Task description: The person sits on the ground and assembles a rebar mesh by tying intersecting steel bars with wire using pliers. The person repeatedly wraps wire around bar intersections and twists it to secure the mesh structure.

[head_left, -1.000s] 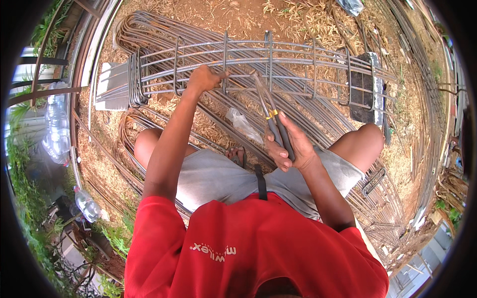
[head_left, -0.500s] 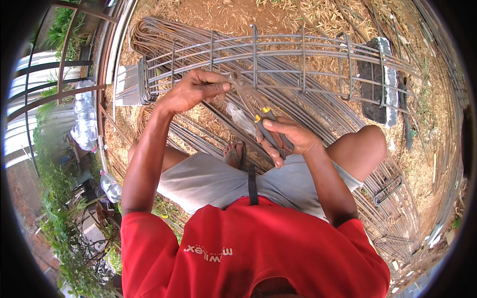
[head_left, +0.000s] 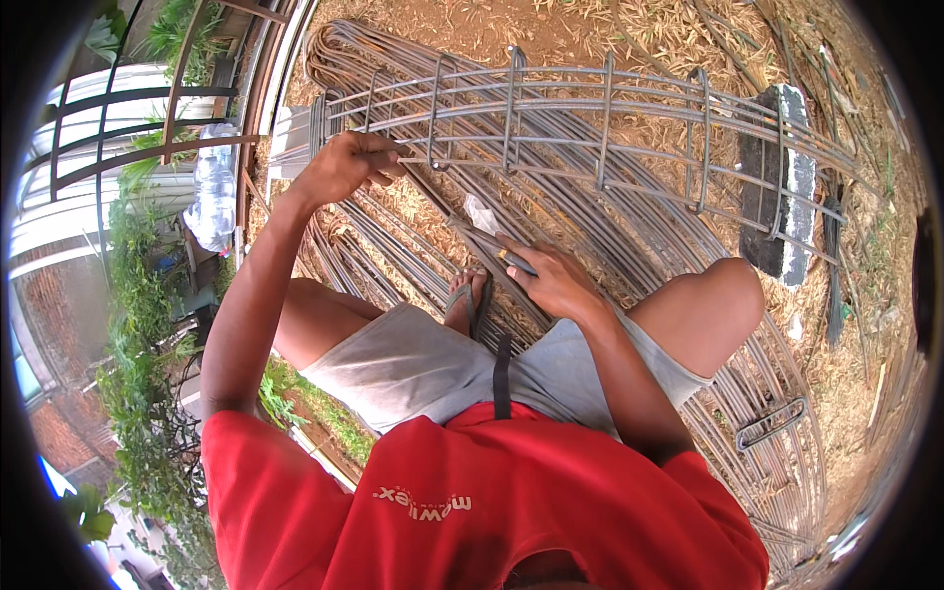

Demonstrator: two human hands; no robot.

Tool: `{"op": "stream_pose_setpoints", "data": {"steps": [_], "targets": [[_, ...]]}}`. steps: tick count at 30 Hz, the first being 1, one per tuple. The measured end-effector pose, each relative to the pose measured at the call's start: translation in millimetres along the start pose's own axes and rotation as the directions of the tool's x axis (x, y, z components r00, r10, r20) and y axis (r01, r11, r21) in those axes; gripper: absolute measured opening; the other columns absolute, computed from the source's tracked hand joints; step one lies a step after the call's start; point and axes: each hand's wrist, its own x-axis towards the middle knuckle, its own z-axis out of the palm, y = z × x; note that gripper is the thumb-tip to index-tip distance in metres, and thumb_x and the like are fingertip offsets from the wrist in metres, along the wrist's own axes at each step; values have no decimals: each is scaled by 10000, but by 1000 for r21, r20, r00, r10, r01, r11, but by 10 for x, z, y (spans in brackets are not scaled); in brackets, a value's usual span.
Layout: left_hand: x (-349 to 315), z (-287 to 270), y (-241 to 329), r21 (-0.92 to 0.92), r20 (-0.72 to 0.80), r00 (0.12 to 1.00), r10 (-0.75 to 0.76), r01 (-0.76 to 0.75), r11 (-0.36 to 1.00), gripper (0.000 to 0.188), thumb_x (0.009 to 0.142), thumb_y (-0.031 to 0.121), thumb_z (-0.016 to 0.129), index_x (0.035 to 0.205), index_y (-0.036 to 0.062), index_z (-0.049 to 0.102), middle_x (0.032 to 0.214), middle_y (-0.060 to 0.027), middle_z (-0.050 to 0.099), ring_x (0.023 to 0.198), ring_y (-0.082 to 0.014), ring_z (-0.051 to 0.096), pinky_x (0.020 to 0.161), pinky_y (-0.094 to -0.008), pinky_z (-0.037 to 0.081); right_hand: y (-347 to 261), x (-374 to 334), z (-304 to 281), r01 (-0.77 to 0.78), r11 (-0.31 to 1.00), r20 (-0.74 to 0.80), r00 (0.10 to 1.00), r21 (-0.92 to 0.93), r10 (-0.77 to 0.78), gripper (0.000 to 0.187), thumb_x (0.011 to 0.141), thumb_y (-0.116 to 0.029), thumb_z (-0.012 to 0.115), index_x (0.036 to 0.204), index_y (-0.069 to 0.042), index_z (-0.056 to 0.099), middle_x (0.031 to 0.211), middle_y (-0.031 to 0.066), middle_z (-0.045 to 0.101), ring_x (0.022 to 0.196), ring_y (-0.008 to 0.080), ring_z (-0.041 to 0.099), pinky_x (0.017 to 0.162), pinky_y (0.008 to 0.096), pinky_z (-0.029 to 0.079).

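Clear plastic bottles [head_left: 211,187] far L, beyond the metal edging. Next a pale block [head_left: 292,143] under the L end of the rebar cage [head_left: 560,102], w/ bunched stirrups [head_left: 325,118] packed side by side there. L hand [head_left: 349,172] just R of those, at the cage's near side by a lower bar; fingers curled in, but tips overlap the steel, so can't really tell if that grip is clamped on wire, bar or nothing.

Mid-cage, spaced stirrups [head_left: 606,118] stand apart along the long bars. My read: spacing is part done, i.e. these are set out, & the bunch at the L end is what's left to spread. Cage looks grey w/ rust-brown patches, long bars running thru the stirrups, bowed by the lens.

Below it, pliers [head_left: 477,234] slant up-L twd the L hand, slim metal head clear of the cage, over loose bars [head_left: 639,258] on the ground; worn grey metal, dark handles. R hand [head_left: 556,280] has its grip wrapped round the handles, in front of the R thigh. Far R, a dark block w/ a white side [head_left: 759,202] under the cage's other end
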Motion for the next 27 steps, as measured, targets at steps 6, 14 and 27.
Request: {"op": "stream_pose_setpoints", "data": {"steps": [6,14,27], "targets": [[-19,332,404,-523,62,998,15,20,852,605,1110,365,640,1540,-55,570,1431,-212,718,1413,-323,639,1295,-443,368,-58,30,49,65,912,-389,890,-406,-237,639,1064,-412,707,1603,-105,553,1238,193,719,1227,369,678,1122,485,496],[40,1529,842,-703,213,968,131,58,709,634,1075,413,700,1581,47,588,1660,-155,545,1549,-287,474,1326,-455,296,-152,154,-195,307,383,-268,951,871,-152,358,1126,-249,668,1399,-18,655,1237,111,753,1162,242,737,1045,378,567],[185,1687,1074,-774,104,995,-13,89,627,586,1085,328,711,1559,5,596,1437,-146,733,1396,-244,622,1185,-393,476,-88,177,-331,216,192,-206,976,958,-67,292,1102,-235,686,1273,-2,729,1029,78,770,935,174,752,876,322,592]]}}
